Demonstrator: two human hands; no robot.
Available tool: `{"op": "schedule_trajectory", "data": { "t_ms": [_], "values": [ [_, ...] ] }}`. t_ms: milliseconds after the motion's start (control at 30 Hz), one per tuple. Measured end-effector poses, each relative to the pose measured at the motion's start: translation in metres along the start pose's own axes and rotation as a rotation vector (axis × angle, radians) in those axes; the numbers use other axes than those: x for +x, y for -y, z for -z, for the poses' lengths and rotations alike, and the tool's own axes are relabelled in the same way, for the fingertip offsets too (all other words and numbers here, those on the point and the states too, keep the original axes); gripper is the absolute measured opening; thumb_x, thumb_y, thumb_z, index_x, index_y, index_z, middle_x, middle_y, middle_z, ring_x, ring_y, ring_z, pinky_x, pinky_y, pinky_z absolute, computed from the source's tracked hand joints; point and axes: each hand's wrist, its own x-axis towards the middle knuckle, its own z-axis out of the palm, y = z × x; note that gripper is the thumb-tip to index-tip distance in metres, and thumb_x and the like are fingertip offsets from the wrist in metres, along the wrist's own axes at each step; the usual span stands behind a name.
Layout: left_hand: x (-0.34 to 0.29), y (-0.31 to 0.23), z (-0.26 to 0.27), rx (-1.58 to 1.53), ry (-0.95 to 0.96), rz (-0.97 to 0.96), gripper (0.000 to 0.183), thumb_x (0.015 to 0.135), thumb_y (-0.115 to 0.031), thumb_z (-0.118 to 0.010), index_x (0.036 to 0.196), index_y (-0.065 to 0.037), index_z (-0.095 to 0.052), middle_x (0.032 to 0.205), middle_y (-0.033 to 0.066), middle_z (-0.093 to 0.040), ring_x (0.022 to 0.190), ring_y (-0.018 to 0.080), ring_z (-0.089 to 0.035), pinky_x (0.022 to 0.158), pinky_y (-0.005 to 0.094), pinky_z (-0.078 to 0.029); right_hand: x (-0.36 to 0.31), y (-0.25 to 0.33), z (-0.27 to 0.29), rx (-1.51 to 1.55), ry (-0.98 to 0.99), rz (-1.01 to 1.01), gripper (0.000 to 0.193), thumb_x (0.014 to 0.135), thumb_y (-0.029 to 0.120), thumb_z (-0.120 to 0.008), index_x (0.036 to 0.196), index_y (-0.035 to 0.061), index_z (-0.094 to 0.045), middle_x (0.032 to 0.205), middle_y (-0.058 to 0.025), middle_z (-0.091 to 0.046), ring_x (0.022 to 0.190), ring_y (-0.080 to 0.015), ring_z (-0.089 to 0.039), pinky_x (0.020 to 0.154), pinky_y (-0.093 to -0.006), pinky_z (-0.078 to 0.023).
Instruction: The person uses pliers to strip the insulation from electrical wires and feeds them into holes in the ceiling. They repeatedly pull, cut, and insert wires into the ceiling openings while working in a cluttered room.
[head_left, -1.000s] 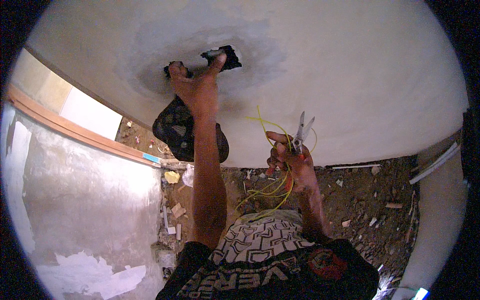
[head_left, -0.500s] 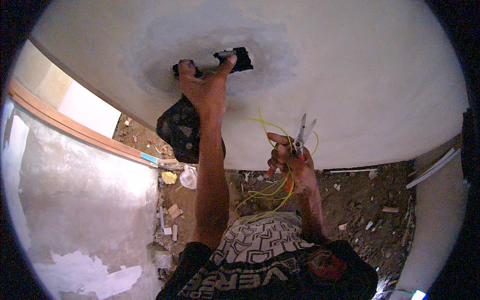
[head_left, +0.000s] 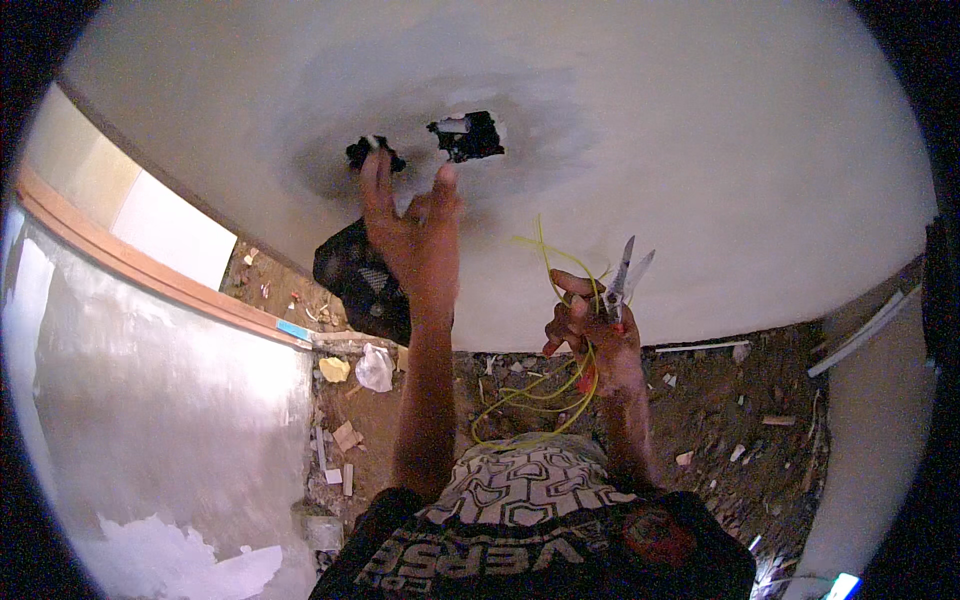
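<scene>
My left hand (head_left: 415, 235) is raised at the pale plastered wall (head_left: 700, 180), thumb and fingers apart. Its fingertips touch or nearly touch the lower edge of a small dark hole (head_left: 388, 155); a short light piece shows in that hole. Right of it is a larger rectangular hole (head_left: 485, 135) with a grey tube-like piece inside. Lower down, my right hand (head_left: 605, 345) grips red-handled scissors (head_left: 624, 285), blades pointing up and spread. Thin yellow-green wire (head_left: 530, 395) passes through the same hand, looping below it and sticking out above.
A black mesh cap (head_left: 355, 285) is partly behind my left forearm. Dirt ground (head_left: 740, 400) with scraps lies below, including a white plastic bag (head_left: 375, 368) and a yellow lump (head_left: 334, 369). A low grey wall (head_left: 200, 400) with an orange-brown edge (head_left: 150, 255) stands left.
My left hand has drawn down and back from the holes, its thumb leaving the larger one, which now shows more fully. My right hand with scissors and wire has shifted slightly right and down.
</scene>
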Motion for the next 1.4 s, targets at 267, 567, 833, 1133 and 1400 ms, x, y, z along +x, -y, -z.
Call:
{"op": "schedule_trajectory", "data": {
  "t_ms": [267,567,833,1133,1400],
  "values": [
    [-0.074,0.004,0.025,-0.098,0.787,0.244,0.050,0.099,-0.038,-0.053,0.132,-0.002,-0.050,0.119,0.0127,-0.063,0.089,0.0134,-0.065,0.055,0.0220,-0.048,-0.004,0.007,-0.036,-0.155,-0.009,0.052,0.036,0.093,0.022,-0.066,0.119,-0.0021,-0.059,0.093,-0.0085,-0.065,0.075,-0.0159,-0.061,0.065,-0.0336,-0.054],
    [-0.061,-0.025,0.074,-0.382,0.588,0.366,0.056,0.102,-0.047,-0.040,0.114,0.002,-0.061,0.115,0.0148,-0.067,0.098,0.0214,-0.066,0.080,0.0321,-0.053,-0.016,-0.006,-0.085,-0.556,0.010,0.100,0.045,0.096,0.040,-0.059,0.122,0.0030,-0.060,0.088,-0.0014,-0.062,0.074,-0.0094,-0.054,0.066,-0.0250,-0.046],
    [-0.082,0.000,0.123,-0.618,0.726,0.652,0.038,0.099,-0.039,-0.055,0.106,-0.002,-0.058,0.086,0.0059,-0.060,0.079,0.0157,-0.058,0.075,0.0310,-0.049,-0.012,-0.018,-0.125,-0.518,-0.134,0.485,0.070,0.097,0.061,-0.041,0.128,-0.0005,-0.049,0.087,-0.0005,-0.053,0.081,-0.0130,-0.050,0.078,-0.0308,-0.042],
    [-0.071,-0.010,0.171,-0.422,0.842,0.328,0.019,0.095,-0.020,-0.063,0.096,-0.002,-0.058,0.070,-0.0023,-0.056,0.057,0.0035,-0.051,0.052,0.0225,-0.039,-0.018,-0.026,-0.178,-1.190,-0.237,0.176,0.069,0.099,0.063,-0.026,0.136,0.0077,-0.042,0.103,-0.0125,-0.055,0.088,-0.0231,-0.055,0.082,-0.0394,-0.045],
    [-0.071,-0.008,0.198,-0.563,0.822,0.610,0.017,0.097,-0.021,-0.060,0.099,-0.005,-0.053,0.066,-0.0017,-0.055,0.046,0.0034,-0.046,0.042,0.0242,-0.036,0.030,-0.002,-0.188,-1.224,-0.419,0.516,0.043,0.099,0.041,-0.048,0.127,0.0091,-0.056,0.088,-0.0058,-0.058,0.085,-0.0171,-0.054,0.081,-0.0389,-0.045]
  ]
}}
